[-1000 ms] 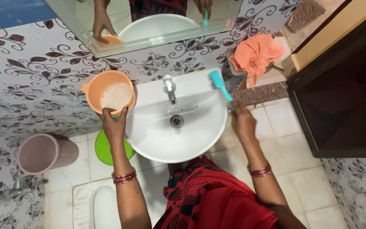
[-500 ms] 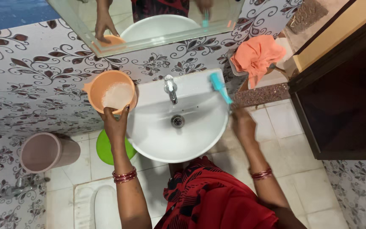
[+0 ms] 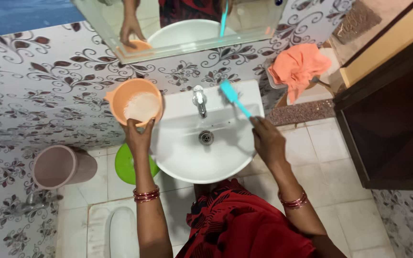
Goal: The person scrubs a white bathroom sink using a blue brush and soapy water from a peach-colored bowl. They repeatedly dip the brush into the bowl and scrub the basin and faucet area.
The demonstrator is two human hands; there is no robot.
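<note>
My left hand (image 3: 138,138) grips the near rim of an orange mug (image 3: 136,102) with white foamy liquid inside, held just left of a white wash basin (image 3: 182,160). My right hand (image 3: 265,141) holds a turquoise brush (image 3: 233,97) by its handle, head up and tilted toward the wall over the basin's right rear corner. A chrome tap (image 3: 199,101) stands at the basin's back, with the drain (image 3: 206,137) in front of it.
A mirror (image 3: 182,24) hangs on the patterned tile wall above. An orange cloth (image 3: 298,67) lies on a ledge at right, beside a dark wooden door (image 3: 393,114). Below left are a pink bucket (image 3: 58,167), a green mug (image 3: 124,165) and a white floor toilet (image 3: 115,229).
The brush has tipped a little more upright in my right hand. The orange mug stays held by the basin's left side.
</note>
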